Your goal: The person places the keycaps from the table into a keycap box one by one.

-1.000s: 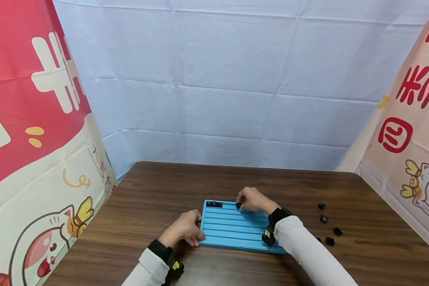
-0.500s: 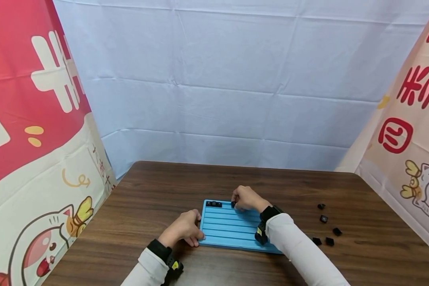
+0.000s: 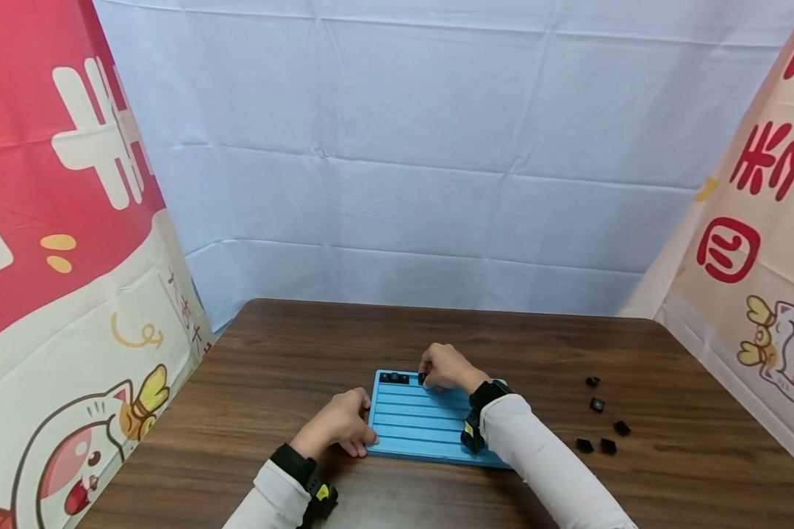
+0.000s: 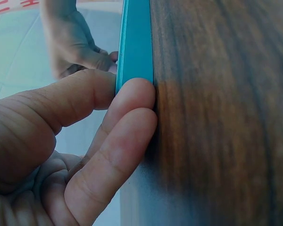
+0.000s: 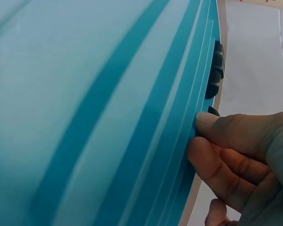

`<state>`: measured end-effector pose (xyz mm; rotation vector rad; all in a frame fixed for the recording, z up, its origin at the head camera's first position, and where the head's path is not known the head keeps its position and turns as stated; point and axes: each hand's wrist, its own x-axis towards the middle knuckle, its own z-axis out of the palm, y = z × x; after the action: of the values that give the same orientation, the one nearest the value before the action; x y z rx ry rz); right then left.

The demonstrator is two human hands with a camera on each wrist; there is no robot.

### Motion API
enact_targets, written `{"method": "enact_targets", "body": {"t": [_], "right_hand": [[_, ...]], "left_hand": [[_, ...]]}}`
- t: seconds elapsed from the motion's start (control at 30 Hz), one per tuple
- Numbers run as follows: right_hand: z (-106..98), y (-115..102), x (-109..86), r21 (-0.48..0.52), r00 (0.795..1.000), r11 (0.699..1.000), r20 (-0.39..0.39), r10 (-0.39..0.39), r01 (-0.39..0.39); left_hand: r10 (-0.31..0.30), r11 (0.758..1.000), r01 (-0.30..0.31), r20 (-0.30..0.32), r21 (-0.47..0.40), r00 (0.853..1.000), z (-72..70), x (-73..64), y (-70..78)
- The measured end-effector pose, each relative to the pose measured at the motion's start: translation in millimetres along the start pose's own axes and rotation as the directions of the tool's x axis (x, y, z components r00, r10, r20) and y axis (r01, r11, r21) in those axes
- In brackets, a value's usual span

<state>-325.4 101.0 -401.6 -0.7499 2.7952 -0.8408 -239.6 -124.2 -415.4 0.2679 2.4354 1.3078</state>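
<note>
A light blue grooved board [image 3: 403, 433] lies on the table with raised ridges running across it. Several black keycaps [image 3: 394, 378] stand in a row at its far left corner, and they show along the rim in the right wrist view. My right hand [image 3: 446, 367] pinches one more black keycap [image 3: 422, 378] between thumb and fingers, on the board's far strip, a small gap right of that row. Most of this keycap is hidden behind the thumb [image 5: 226, 129]. My left hand [image 3: 340, 420] grips the board's left edge near the front corner, fingertips [image 4: 137, 94] against its side wall.
Loose black keycaps [image 3: 608, 446] lie scattered on the brown wooden table [image 3: 304, 338] to the right of the board. A pale cloth [image 3: 403, 184] hangs behind the table. Printed banners [image 3: 106, 330] stand on both sides.
My right hand has moved left along the board's far strip with the pinched keycap, closer to the row. The left hand stays at the board's edge.
</note>
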Motion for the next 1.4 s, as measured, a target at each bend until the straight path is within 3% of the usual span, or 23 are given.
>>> {"method": "enact_targets", "body": {"t": [0.67, 1.4], "right_hand": [[8.8, -10.6, 8.0, -0.068, 0.998, 0.996, -0.028, -0.056, 0.054], [10.9, -16.2, 5.6, -0.086, 0.999, 0.996, -0.034, -0.012, 0.009]], "left_hand": [[-0.013, 1.0, 0.013, 0.0, -0.014, 1.0, -0.8, -0.5, -0.4], [-0.011, 1.0, 0.011, 0.005, -0.025, 1.0, -0.4, -1.8, 0.0]]}}
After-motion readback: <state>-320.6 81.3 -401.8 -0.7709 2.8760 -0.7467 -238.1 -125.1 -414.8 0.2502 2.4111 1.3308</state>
